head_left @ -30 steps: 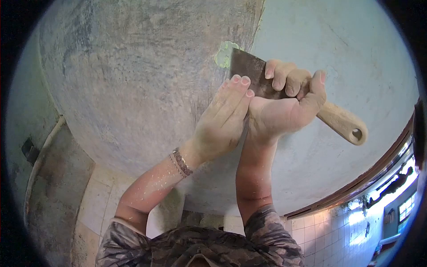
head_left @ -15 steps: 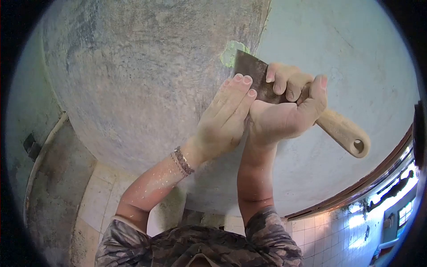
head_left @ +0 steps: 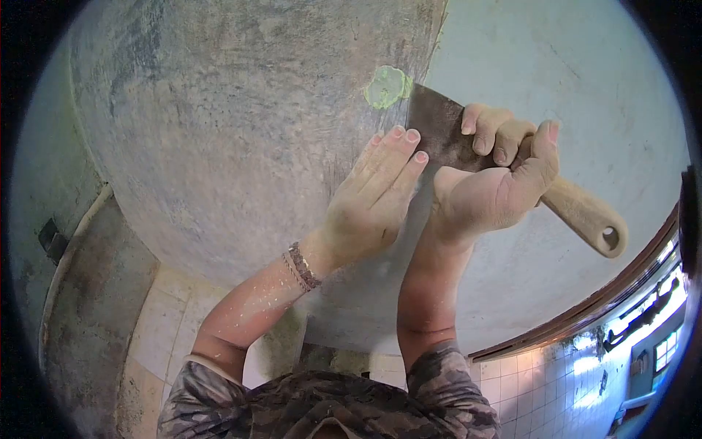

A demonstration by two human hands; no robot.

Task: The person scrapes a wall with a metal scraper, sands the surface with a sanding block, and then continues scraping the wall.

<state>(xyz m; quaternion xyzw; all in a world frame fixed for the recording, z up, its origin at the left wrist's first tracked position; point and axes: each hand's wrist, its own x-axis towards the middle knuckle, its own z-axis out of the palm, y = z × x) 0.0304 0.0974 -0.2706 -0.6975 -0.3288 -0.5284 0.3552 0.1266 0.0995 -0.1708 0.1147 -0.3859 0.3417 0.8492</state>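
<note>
My right hand (head_left: 497, 186) is wrapped round a wide scraper (head_left: 439, 128), with some fingers lying on its dark metal blade. The wooden handle with a hole in its end sticks out below, toward the right. The blade's edge lies along the corner where the rough grey wall (head_left: 241, 124) meets the pale green one. My left hand (head_left: 369, 201) is stretched out nearly flat against the wall, its fingertips right at the lower corner of the blade. Just left of the blade's upper corner is a light green patch (head_left: 387, 87) of old paint on the grey surface.
The pale green wall (head_left: 585, 117) fills the right side. White tiles (head_left: 541, 380) and a bright window (head_left: 665, 351) lie at lower right. A stained grey ledge (head_left: 91, 307) curves along the lower left, beside pale floor tiles (head_left: 162, 322).
My right hand and the scraper have shifted to the right, off the green patch, which now shows whole. My left hand has barely moved, its fingertips slightly to the right.
</note>
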